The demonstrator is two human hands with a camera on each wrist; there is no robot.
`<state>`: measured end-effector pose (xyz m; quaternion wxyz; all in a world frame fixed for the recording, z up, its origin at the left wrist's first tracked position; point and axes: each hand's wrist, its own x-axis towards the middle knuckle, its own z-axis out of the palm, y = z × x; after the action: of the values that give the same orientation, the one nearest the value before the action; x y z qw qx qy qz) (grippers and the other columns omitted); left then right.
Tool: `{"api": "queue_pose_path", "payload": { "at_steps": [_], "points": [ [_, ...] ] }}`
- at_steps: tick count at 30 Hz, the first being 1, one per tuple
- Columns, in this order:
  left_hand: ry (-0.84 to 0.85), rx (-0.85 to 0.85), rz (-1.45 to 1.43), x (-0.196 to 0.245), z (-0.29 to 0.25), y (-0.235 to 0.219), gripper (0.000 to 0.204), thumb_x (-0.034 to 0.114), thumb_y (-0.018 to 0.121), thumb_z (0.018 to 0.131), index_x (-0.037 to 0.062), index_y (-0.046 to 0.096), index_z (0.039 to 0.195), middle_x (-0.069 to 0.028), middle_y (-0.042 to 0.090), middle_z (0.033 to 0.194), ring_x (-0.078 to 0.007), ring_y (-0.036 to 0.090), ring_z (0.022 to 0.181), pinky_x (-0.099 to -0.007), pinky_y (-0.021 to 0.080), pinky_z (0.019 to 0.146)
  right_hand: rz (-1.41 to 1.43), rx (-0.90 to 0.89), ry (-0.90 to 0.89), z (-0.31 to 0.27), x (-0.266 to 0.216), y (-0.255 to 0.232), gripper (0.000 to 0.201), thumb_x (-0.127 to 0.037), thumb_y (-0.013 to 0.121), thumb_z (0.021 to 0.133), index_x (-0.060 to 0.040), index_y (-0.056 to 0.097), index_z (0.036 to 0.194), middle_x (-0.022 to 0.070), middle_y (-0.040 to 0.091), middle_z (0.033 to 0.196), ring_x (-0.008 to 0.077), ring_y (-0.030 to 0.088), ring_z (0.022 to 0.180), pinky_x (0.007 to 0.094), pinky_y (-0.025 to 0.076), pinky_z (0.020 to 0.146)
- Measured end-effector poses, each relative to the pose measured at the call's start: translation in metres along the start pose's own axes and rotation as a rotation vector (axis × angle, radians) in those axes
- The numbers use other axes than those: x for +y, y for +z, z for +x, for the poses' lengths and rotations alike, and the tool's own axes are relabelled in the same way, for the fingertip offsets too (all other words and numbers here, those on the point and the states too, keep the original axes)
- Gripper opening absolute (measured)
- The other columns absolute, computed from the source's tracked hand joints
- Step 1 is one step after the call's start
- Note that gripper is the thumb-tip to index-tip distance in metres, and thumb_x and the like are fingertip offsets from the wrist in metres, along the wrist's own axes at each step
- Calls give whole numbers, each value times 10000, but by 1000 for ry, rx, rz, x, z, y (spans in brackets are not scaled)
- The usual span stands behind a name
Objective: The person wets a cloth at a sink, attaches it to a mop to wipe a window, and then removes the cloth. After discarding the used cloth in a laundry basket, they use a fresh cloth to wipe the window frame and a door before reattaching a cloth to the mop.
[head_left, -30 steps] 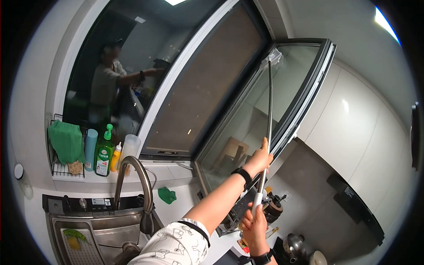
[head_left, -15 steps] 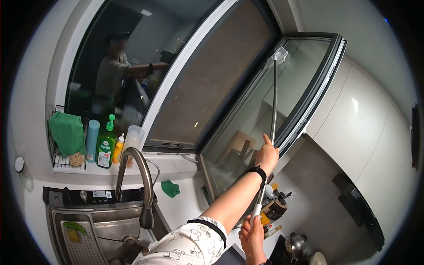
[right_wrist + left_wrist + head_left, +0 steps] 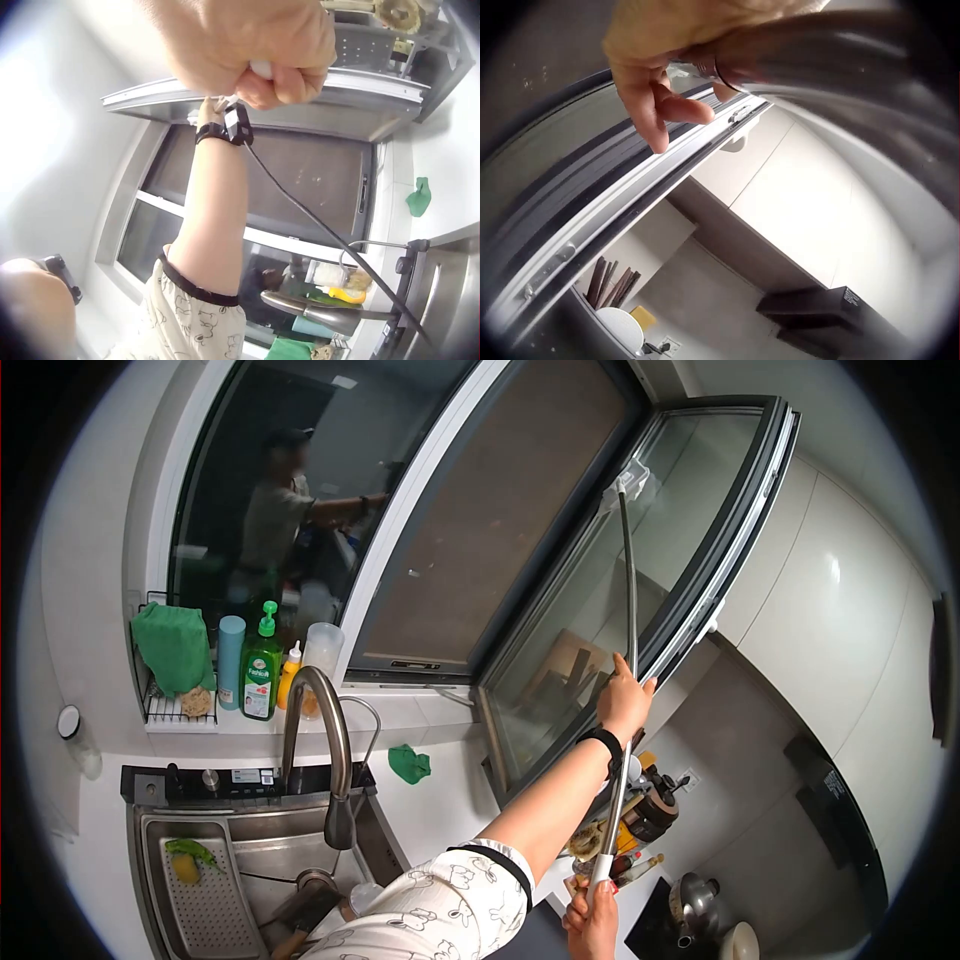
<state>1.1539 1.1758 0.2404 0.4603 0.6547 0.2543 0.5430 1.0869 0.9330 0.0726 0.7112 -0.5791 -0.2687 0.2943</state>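
The big open window pane (image 3: 640, 560) swings into the kitchen. A long pole (image 3: 628, 610) leans up against its glass, with the white cleaning head (image 3: 626, 482) near the top edge. The left hand (image 3: 625, 700) wraps its fingers around the pole halfway up. The right hand (image 3: 592, 920) squeezes the white handle end (image 3: 600, 868) low down, above the counter.

A: Pole (image 3: 628, 590) is bare metal, smooth, semi-gloss. White plastic grip (image 3: 603, 860) at its low end.
B: Window sash (image 3: 700, 540)?
A: Clear glossy glass, dark matt frame. Right of the sash, wall panels (image 3: 830, 620) are white, high gloss.
B: Left of the sash?
A: Brushed steel faucet (image 3: 325, 740), steel sink (image 3: 255, 860), green cloth (image 3: 408, 763) on a matt white bench (image 3: 440, 810).
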Motion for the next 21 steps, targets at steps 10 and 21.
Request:
{"api": "queue_pose_path", "payload": {
  "at_steps": [10, 21],
  "points": [
    [-165, 5, 2, -78, -70, 22, 293, 247, 473, 851, 13, 420, 1018, -271, 590, 791, -437, 565, 780, -505, 456, 662, -55, 70, 188, -55, 40, -32, 234, -336, 405, 933, -115, 480, 932, -61, 342, 593, 43, 283, 480, 179, 229, 423],
    [-294, -51, 15, -147, -147, 20, 308, 241, 449, 868, -3, 378, 1042, -273, 584, 738, -448, 563, 722, -517, 444, 628, -109, 124, 371, -97, 84, -59, 202, -310, 428, 929, -117, 485, 917, -65, 358, 598, 34, 292, 481, 180, 221, 415]
  ]
}}
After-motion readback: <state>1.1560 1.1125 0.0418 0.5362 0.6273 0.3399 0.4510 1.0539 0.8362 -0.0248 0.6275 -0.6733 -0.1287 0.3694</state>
